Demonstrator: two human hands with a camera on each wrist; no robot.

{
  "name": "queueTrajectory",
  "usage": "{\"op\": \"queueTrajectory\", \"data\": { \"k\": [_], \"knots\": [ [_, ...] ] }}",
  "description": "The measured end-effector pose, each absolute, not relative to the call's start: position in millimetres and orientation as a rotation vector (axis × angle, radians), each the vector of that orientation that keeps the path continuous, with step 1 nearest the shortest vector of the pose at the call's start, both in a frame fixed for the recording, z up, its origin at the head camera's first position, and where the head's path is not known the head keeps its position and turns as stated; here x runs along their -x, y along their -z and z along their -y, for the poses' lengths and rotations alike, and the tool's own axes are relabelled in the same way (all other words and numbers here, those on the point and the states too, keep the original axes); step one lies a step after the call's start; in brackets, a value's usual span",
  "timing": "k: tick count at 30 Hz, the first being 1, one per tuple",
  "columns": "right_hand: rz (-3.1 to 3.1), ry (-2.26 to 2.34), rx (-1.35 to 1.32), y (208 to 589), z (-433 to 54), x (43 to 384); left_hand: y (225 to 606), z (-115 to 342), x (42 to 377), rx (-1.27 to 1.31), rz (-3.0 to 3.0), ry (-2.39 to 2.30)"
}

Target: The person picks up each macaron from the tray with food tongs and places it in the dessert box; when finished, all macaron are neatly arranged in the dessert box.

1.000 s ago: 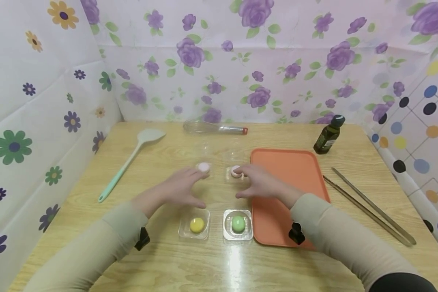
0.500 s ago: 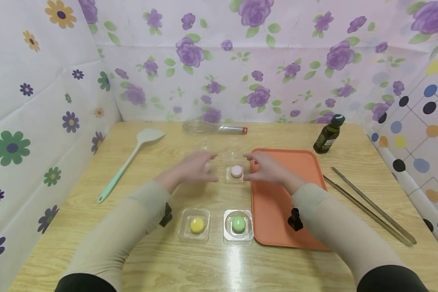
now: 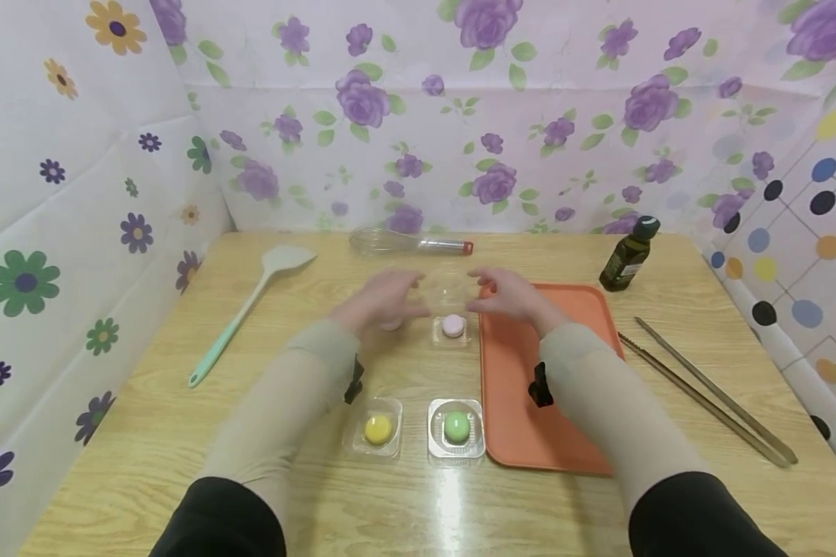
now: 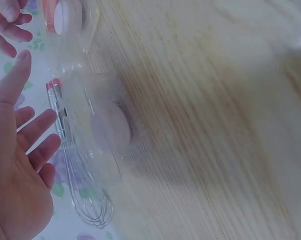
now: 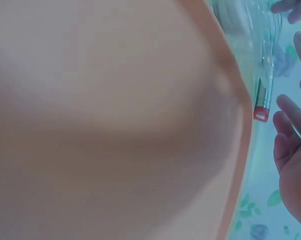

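My left hand (image 3: pixel 383 298) and right hand (image 3: pixel 508 295) hover over the middle of the table, facing each other with fingers bent loosely and thumbs apart. Between them stands the raised clear lid (image 3: pixel 448 288) of a plastic box holding a pink macaron (image 3: pixel 453 326). In the left wrist view, a second pink macaron (image 4: pixel 112 129) sits in its clear box, beyond my left hand's fingers. My right hand is over the orange tray's (image 3: pixel 550 456) far left corner. Neither hand holds anything. Nearer me, a yellow macaron (image 3: pixel 378 428) and a green macaron (image 3: pixel 457 426) sit in clear boxes.
A whisk (image 3: pixel 411 244) lies along the back of the table. At the left is a spatula (image 3: pixel 240 313) with a mint handle. A dark bottle (image 3: pixel 627 257) stands at the back right, and metal tongs (image 3: pixel 707 394) lie right of the tray.
Both hands have moved away from me, from beside the pink macarons to either side of the right box's lid. The boxes and macarons have stayed put.
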State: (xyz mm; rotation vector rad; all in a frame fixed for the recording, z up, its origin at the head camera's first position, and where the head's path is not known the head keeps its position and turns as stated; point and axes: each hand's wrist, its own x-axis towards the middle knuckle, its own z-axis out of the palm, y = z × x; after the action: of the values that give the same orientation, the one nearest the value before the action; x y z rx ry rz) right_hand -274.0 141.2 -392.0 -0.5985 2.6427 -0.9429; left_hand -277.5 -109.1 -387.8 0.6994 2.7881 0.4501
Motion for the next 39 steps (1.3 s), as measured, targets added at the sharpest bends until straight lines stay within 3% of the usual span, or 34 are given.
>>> {"op": "queueTrajectory", "data": {
  "k": [24,39],
  "knots": [
    [-2.640,0.913,0.562,413,-129,298,390,89,287,-0.571,-2.779,-0.473],
    [-2.702,0.921,0.607,403,-139,300,379,94,295,-0.724,-2.926,-0.495]
  ]
}}
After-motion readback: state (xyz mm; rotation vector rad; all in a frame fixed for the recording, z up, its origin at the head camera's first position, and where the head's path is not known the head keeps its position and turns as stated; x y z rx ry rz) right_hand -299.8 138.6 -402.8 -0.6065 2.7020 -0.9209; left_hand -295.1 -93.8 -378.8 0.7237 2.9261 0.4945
